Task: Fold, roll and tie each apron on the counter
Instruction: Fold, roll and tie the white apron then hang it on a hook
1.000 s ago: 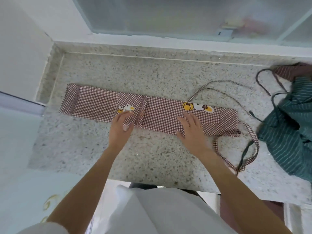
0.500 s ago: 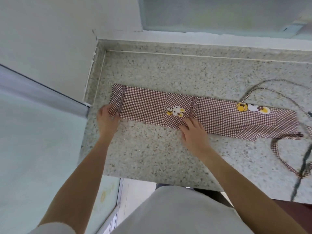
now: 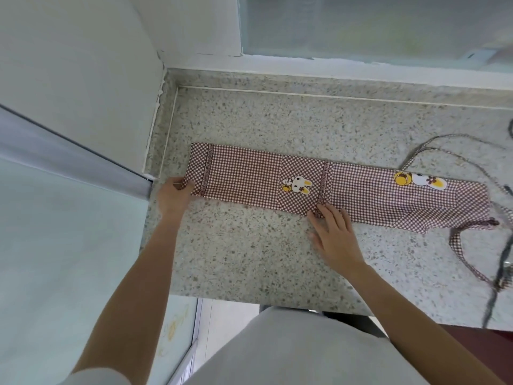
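Note:
A brown-and-white checked apron [image 3: 249, 176] lies folded into a long narrow strip across the speckled counter [image 3: 249, 254], with rabbit patches on it. Its checked ties [image 3: 460, 259] trail loose off the right end. My left hand [image 3: 173, 194] pinches the strip's left end at the near corner. My right hand [image 3: 334, 236] lies flat with its fingers spread, fingertips on the strip's near edge around the middle seam.
A white wall corner and a metal rail stand at the left. A window ledge runs along the back. A dark cord [image 3: 499, 276] of another apron shows at the right edge. The counter's front edge runs just below my hands.
My left hand has slid from the strip's middle to its left end and taken hold of it. My right hand has moved left to the middle seam. The view has swung left, hiding the green apron.

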Action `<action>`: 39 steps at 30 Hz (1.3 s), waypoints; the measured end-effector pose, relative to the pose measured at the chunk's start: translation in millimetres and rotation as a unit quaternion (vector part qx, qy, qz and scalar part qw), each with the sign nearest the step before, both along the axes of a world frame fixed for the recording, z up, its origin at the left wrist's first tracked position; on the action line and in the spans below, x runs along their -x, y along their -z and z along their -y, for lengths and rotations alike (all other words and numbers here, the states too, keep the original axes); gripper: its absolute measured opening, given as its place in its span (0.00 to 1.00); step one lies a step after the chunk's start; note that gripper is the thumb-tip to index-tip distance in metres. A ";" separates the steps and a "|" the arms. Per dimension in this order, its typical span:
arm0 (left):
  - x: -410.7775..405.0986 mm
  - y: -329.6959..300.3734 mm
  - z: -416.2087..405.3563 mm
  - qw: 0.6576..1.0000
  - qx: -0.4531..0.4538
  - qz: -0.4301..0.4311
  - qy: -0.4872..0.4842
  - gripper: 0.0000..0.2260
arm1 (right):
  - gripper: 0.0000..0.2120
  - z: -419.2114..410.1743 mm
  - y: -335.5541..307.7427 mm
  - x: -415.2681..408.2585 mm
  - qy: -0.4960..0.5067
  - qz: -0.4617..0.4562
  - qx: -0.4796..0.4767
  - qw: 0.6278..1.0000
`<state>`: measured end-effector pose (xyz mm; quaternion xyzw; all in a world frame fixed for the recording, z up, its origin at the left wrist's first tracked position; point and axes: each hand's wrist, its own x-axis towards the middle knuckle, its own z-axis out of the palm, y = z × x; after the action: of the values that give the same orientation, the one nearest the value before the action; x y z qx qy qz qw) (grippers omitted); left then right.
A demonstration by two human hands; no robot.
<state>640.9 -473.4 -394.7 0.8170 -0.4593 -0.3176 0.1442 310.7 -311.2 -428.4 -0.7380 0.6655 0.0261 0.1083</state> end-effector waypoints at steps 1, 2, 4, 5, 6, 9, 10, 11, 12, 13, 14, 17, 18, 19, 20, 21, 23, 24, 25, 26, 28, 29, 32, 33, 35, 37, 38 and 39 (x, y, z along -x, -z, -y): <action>2.5 -3.6 -0.6 0.999 0.010 -0.026 -0.038 0.19 | 0.23 -3.0 0.8 1.8 -0.002 0.000 0.008 1.000; 6.4 -7.9 -2.2 0.995 0.027 -0.060 -0.079 0.19 | 0.23 -4.9 0.3 2.8 0.003 0.006 0.008 1.000; 20.6 -18.5 -7.5 0.971 0.086 -0.162 -0.153 0.17 | 0.22 -5.1 0.3 2.6 0.018 0.024 -0.002 1.000; 32.5 -24.9 -12.4 0.955 0.120 -0.211 -0.171 0.15 | 0.22 -5.3 1.0 2.5 0.024 0.034 -0.008 0.999; 48.6 -33.2 -18.1 0.942 0.145 -0.250 -0.169 0.12 | 0.22 -4.8 -0.7 1.5 0.029 0.040 -0.020 0.999; 115.4 -60.2 -37.9 0.928 0.166 -0.321 -0.089 0.05 | 0.24 -2.8 -3.3 4.2 0.016 0.062 -0.043 0.997; 139.9 -67.8 -44.7 0.926 0.164 -0.337 -0.045 0.05 | 0.24 -1.1 -5.5 7.1 0.008 0.083 -0.046 0.995; 164.3 -73.0 -51.4 0.926 0.165 -0.339 0.010 0.04 | 0.23 0.2 -8.4 12.0 0.004 0.112 -0.040 0.993; 184.4 -76.5 -56.7 0.927 0.174 -0.323 0.073 0.03 | 0.22 3.3 -12.5 15.8 0.005 0.139 -0.031 0.990; 208.1 -78.5 -63.2 0.926 0.189 -0.297 0.138 0.03 | 0.21 3.2 -18.2 26.6 0.020 0.154 -0.002 0.988; 229.0 -79.0 -68.8 0.919 0.209 -0.274 0.190 0.04 | 0.21 3.5 -26.3 38.7 0.054 0.149 0.041 0.986; 293.2 -70.7 -86.9 0.901 0.240 -0.237 0.274 0.06 | 0.17 -7.5 -49.7 101.7 0.227 0.149 0.107 0.957; 316.8 -63.4 -96.3 0.900 0.233 -0.227 0.289 0.06 | 0.16 -17.1 -52.9 132.3 0.271 0.146 0.104 0.946; 335.8 -52.9 -104.3 0.902 0.221 -0.213 0.304 0.06 | 0.16 -25.3 -54.3 159.0 0.300 0.140 0.102 0.938; 352.2 -39.3 -112.8 0.906 0.203 -0.196 0.316 0.06 | 0.17 -34.6 -55.0 182.8 0.314 0.138 0.104 0.934; 364.2 -24.3 -120.2 0.911 0.179 -0.177 0.326 0.07 | 0.18 -42.9 -55.1 200.7 0.315 0.138 0.109 0.933; 381.1 1.5 -131.9 0.920 0.115 -0.117 0.357 0.08 | 0.15 -56.8 -53.7 224.2 0.311 0.144 0.118 0.932; 387.5 9.0 -137.2 0.918 0.083 -0.081 0.380 0.09 | 0.14 -61.9 -52.2 232.5 0.315 0.152 0.115 0.930; 388.5 12.3 -139.4 0.913 0.061 -0.061 0.399 0.11 | 0.14 -62.2 -51.1 235.7 0.316 0.161 0.108 0.929; 387.7 11.1 -140.7 0.908 0.054 -0.065 0.409 0.12 | 0.14 -60.5 -49.2 237.3 0.314 0.169 0.096 0.929; 378.4 0.0 -142.2 0.897 0.088 -0.105 0.420 0.12 | 0.13 -52.0 -43.3 234.8 0.297 0.187 0.067 0.934; 370.8 -6.9 -144.4 0.892 0.132 -0.118 0.416 0.11 | 0.13 -47.2 -40.2 232.0 0.285 0.197 0.056 0.937; 338.6 -17.4 -148.7 0.896 0.270 -0.088 0.341 0.08 | 0.13 -30.1 -32.7 220.6 0.278 0.226 0.042 0.933; 327.8 -17.5 -148.8 0.907 0.286 -0.073 0.299 0.08 | 0.15 -23.1 -32.0 216.7 0.289 0.226 0.037 0.930; 313.5 -15.8 -146.9 0.932 0.285 -0.053 0.219 0.15 | 0.18 -9.3 -30.9 212.0 0.308 0.200 0.024 0.930; 307.9 -8.5 -141.2 0.955 0.245 -0.049 0.163 0.23 | 0.23 3.8 -28.5 208.6 0.326 0.131 0.000 0.936; 308.1 -4.7 -136.9 0.964 0.217 -0.052 0.146 0.27 | 0.25 10.7 -27.8 206.5 0.333 0.095 -0.013 0.938; 309.3 -0.2 -134.0 0.969 0.195 -0.053 0.141 0.30 | 0.27 15.5 -27.7 203.7 0.339 0.065 -0.030 0.938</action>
<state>331.6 -339.4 -394.5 0.6822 -0.6144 -0.2819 0.2788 106.9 -326.6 -400.7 -0.4652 0.8667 -0.0397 0.1758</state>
